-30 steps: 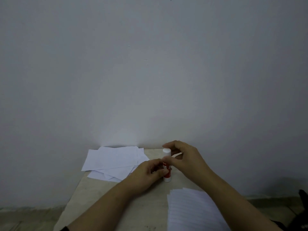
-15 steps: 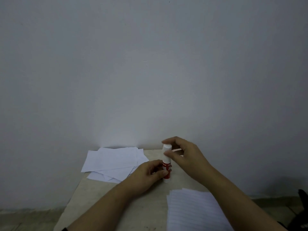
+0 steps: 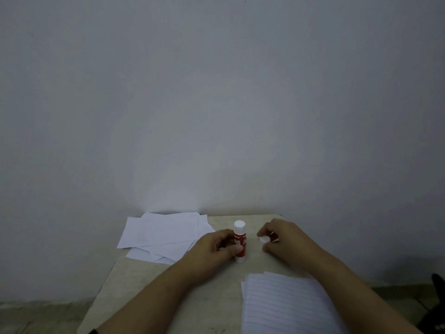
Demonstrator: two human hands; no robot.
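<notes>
A red and white glue stick (image 3: 240,244) stands upright on the beige table (image 3: 149,283) near its far edge. My left hand (image 3: 216,249) grips the stick's red body from the left, thumb in front. My right hand (image 3: 281,239) is a short way to the right of the stick and apart from it. Its curled fingers pinch a small white piece (image 3: 263,239) that looks like the stick's cap. The stick's top end shows white.
A loose pile of white paper sheets (image 3: 163,232) lies at the table's far left, partly over the edge. A stack of lined white sheets (image 3: 286,304) lies at the near right under my right forearm. A plain wall rises right behind the table.
My right hand was at the top of the glue stick; it has moved off to the right with the small white piece. My left hand still holds the stick in place.
</notes>
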